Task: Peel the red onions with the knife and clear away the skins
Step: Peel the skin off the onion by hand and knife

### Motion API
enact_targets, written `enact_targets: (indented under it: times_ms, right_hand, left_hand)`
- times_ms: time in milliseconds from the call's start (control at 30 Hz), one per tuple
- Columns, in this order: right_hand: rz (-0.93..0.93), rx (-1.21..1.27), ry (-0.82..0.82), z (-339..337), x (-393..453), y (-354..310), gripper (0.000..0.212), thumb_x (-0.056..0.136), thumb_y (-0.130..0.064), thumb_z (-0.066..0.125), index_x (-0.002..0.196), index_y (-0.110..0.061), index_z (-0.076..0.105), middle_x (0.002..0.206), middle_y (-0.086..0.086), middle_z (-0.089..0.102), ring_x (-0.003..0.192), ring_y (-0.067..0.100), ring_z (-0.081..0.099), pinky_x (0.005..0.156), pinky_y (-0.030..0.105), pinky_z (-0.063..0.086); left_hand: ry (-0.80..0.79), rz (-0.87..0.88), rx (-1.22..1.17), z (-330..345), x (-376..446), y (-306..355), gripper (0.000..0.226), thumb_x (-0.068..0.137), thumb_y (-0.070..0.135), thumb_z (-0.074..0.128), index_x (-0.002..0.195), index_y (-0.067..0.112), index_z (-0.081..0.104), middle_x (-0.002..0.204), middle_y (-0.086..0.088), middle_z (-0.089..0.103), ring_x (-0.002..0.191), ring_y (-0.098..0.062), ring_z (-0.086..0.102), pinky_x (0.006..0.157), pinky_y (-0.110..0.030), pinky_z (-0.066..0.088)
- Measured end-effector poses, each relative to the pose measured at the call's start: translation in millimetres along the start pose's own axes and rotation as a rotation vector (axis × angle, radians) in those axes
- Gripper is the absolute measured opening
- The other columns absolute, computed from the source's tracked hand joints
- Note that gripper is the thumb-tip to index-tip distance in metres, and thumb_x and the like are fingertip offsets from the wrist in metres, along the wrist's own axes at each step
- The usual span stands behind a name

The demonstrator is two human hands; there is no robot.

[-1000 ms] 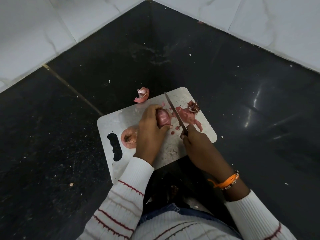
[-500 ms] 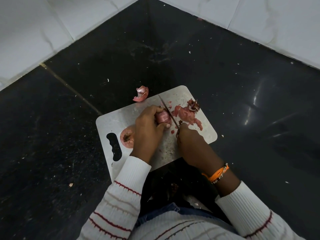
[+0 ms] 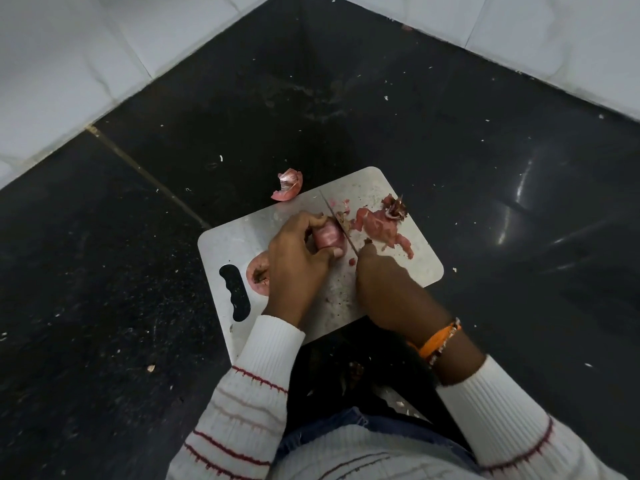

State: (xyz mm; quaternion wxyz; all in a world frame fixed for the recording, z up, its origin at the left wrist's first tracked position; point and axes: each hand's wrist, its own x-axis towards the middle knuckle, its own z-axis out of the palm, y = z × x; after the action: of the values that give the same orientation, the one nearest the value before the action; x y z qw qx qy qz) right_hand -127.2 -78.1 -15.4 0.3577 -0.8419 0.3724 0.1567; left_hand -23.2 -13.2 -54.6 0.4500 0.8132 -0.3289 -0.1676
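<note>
The left hand (image 3: 298,268) clamped its curled fingers round a red onion (image 3: 329,237) mid-board, while the right hand (image 3: 384,285) gripped the knife (image 3: 337,220), blade laid against the onion's right end. The onion looked firm, light and slippery, best held round its middle. Loose skins (image 3: 379,225) lay right. The cutting board (image 3: 419,268) left little free room near its right edge.
</note>
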Motion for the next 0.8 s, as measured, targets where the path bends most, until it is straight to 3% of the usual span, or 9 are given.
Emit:
enact_targets:
  times_ms: [100,233,333,433,567,700,800]
  right_hand:
    - [0.015,-0.046,0.083,1,12,-4,0.033,0.095,-0.009,0.042,0.126,-0.001,0.035,0.117,0.016,0.054,0.095,0.025,0.056,0.071,0.025,0.039]
    - [0.023,-0.023,0.007,13,10,5,0.05,0.094,-0.008,0.043,0.139,-0.003,0.021,0.121,0.018,0.053,0.102,0.027,0.057,0.079,0.028,0.043]
    - [0.015,-0.04,0.048,12,4,17,0.047,0.095,-0.01,0.039,0.137,0.0,0.021,0.122,0.021,0.053,0.106,0.032,0.056,0.082,0.031,0.042]
    - [0.025,0.02,0.188,5,8,26,0.042,0.096,-0.012,0.037,0.135,-0.001,0.026,0.116,0.019,0.056,0.096,0.028,0.056,0.074,0.029,0.04]
    - [0.041,-0.028,0.297,4,13,29,0.027,0.096,-0.013,0.038,0.12,-0.002,0.039,0.1,0.012,0.054,0.077,0.022,0.047,0.056,0.025,0.031]
    - [0.014,-0.056,0.371,12,12,28,0.025,0.096,-0.013,0.04,0.119,-0.005,0.041,0.114,0.015,0.054,0.094,0.026,0.054,0.071,0.027,0.036]
    - [-0.005,-0.021,0.369,14,10,31,0.028,0.095,-0.014,0.044,0.121,-0.007,0.043,0.122,0.014,0.051,0.104,0.026,0.051,0.08,0.028,0.038]
  left_hand:
    - [-0.006,0.019,0.026,1,-2,2,0.035,0.066,0.003,0.078,0.096,0.014,0.063,0.1,0.006,0.062,0.094,-0.006,0.055,0.075,0.0,0.036]
    - [0.011,-0.076,-0.019,-7,0,2,0.034,0.068,0.008,0.079,0.097,0.014,0.062,0.103,0.004,0.063,0.092,-0.006,0.056,0.068,0.007,0.035]
    - [-0.019,-0.096,0.002,-10,0,2,0.037,0.067,0.011,0.08,0.097,0.016,0.06,0.104,0.007,0.061,0.094,-0.006,0.055,0.066,0.004,0.036]
    - [-0.084,-0.1,0.043,-10,-1,6,0.04,0.07,0.009,0.078,0.101,0.018,0.054,0.108,0.008,0.057,0.096,-0.005,0.05,0.066,-0.002,0.034]
    - [-0.144,-0.088,0.113,-8,-2,7,0.05,0.073,0.008,0.075,0.111,0.018,0.045,0.117,0.0,0.057,0.103,-0.012,0.052,0.083,-0.02,0.039]
    - [-0.138,-0.101,0.037,-8,-3,7,0.055,0.074,0.008,0.074,0.118,0.024,0.044,0.122,0.004,0.053,0.113,-0.013,0.051,0.088,-0.02,0.04]
    - [-0.17,-0.18,-0.18,-14,-7,11,0.048,0.084,0.013,0.066,0.125,0.026,0.046,0.122,0.01,0.049,0.111,-0.009,0.049,0.088,-0.018,0.041]
